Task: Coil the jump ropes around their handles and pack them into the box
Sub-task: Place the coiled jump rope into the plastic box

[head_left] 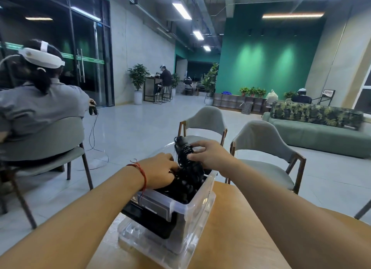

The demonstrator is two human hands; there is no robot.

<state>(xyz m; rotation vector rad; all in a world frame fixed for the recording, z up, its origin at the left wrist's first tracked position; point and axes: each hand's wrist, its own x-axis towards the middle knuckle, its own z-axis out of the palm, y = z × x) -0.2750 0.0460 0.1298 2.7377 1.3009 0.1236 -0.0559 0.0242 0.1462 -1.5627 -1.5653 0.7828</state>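
Note:
A clear plastic box (pixel 180 208) stands on a wooden table (pixel 230 228), filled with several black coiled jump ropes (pixel 186 185). One coiled rope bundle with its dark handles (pixel 183 148) sticks up out of the box at the far side. My right hand (pixel 208 153) grips this bundle from the right, thumb and fingers curled around it. My left hand (pixel 160 171), a red string on the wrist, reaches into the box on the left, its fingertips hidden among the ropes.
Two grey chairs (pixel 202 122) (pixel 265 144) stand just beyond the table. A seated person with a white headset (pixel 40 100) is at the left, holding a rope. A green sofa (pixel 321 132) lies at the right. Tiled floor stretches behind.

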